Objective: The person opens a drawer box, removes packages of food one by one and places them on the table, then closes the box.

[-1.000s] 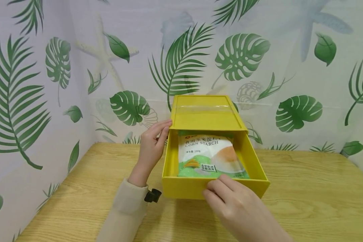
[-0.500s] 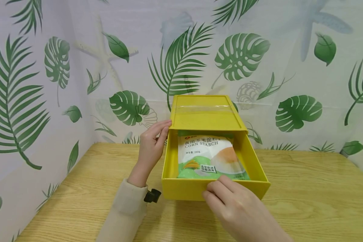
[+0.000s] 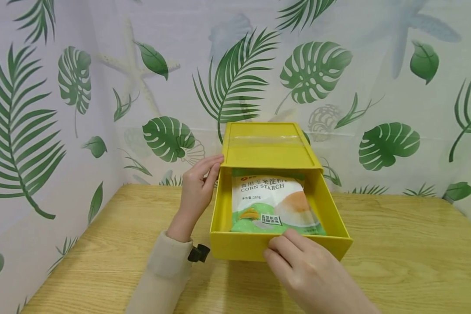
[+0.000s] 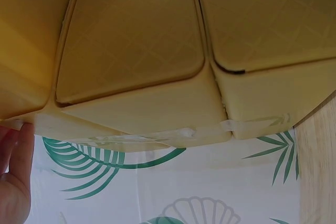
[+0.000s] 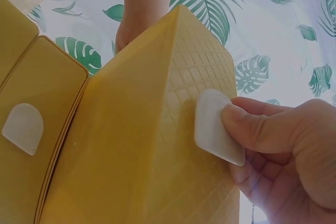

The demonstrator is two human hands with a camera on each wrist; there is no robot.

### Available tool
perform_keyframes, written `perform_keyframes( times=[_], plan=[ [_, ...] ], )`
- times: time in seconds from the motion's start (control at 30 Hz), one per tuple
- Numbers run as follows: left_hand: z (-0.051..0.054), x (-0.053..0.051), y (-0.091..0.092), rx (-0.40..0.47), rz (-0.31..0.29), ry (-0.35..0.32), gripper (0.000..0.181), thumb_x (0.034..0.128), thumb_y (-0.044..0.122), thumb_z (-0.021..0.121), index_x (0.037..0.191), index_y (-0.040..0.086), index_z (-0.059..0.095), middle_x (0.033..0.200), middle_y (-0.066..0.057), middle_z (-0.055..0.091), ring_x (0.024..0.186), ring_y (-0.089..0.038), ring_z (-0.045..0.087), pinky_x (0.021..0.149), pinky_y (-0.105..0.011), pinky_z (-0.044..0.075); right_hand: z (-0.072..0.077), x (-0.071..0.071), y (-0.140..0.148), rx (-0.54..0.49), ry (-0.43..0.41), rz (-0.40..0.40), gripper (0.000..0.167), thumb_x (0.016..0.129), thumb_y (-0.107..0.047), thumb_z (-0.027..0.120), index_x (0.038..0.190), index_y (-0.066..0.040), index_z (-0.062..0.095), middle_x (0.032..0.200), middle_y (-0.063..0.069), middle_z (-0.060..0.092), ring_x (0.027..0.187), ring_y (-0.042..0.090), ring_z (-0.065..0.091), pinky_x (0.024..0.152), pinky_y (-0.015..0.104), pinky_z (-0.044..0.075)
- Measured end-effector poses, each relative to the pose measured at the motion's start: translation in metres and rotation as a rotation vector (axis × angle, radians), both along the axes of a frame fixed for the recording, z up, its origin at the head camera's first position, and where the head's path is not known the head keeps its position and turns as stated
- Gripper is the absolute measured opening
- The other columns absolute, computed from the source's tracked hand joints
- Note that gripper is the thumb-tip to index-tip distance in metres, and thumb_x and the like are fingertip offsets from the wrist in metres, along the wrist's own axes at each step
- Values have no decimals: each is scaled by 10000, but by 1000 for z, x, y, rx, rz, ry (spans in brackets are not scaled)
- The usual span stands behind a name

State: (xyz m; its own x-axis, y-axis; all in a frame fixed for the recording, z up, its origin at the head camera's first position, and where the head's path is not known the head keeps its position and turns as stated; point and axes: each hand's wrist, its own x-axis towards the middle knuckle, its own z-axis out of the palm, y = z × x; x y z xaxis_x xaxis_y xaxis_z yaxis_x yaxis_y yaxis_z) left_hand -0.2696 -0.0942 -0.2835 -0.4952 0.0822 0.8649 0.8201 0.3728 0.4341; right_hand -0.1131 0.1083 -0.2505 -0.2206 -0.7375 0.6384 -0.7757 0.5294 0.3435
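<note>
A yellow drawer unit (image 3: 271, 152) stands on the table, its top drawer (image 3: 241, 247) pulled out towards me. Inside that drawer a white and green bag of corn starch (image 3: 259, 194) lies face up, its far end close to the unit's opening. My right hand (image 3: 308, 268) is at the drawer's front; in the right wrist view its thumb and fingers pinch a white handle (image 5: 214, 124). My left hand (image 3: 196, 192) rests against the unit's left side, its fingertips at the top edge. In the left wrist view, part of this hand shows beside the yellow unit.
Below the pulled-out drawer, another drawer front with its own white handle (image 5: 23, 128) shows in the right wrist view. A wooden table (image 3: 400, 248) bears the unit. Behind it hangs a white cloth (image 3: 259, 26) printed with green leaves.
The drawer's front has come very slightly nearer to me, with my right hand still at it. My left hand stays in place at the side.
</note>
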Motion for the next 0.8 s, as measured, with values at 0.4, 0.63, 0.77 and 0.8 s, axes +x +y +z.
perform_keyframes(
  times=[0.4,0.63,0.77,0.8],
  plan=[
    [0,1,0,8,9,-3,204,891,53,516,1017,-60,630,1057,-147,609,974,-223,575,630,-262,525,2,5,0,14,-52,34,492,984,-73,157,781,-38,603,772,17,535,688,134,456,610,193,447],
    [0,0,0,7,13,-2,202,890,51,516,1017,-58,630,1058,-144,609,970,-219,577,619,-262,526,0,7,0,-1,-92,27,523,983,-102,132,783,-45,613,782,7,543,691,129,455,600,199,446],
    [0,0,0,3,16,0,201,890,52,518,1015,-56,632,1059,-143,609,968,-219,578,617,-260,526,0,7,-1,-13,-74,23,513,976,-89,144,773,-51,614,776,5,541,680,130,456,584,208,444],
    [0,0,0,3,15,-1,201,889,52,518,1015,-56,631,1059,-143,609,967,-220,578,618,-261,526,0,7,-1,-11,-63,20,507,972,-78,150,771,-50,614,774,7,542,677,132,457,582,211,443]
  ],
)
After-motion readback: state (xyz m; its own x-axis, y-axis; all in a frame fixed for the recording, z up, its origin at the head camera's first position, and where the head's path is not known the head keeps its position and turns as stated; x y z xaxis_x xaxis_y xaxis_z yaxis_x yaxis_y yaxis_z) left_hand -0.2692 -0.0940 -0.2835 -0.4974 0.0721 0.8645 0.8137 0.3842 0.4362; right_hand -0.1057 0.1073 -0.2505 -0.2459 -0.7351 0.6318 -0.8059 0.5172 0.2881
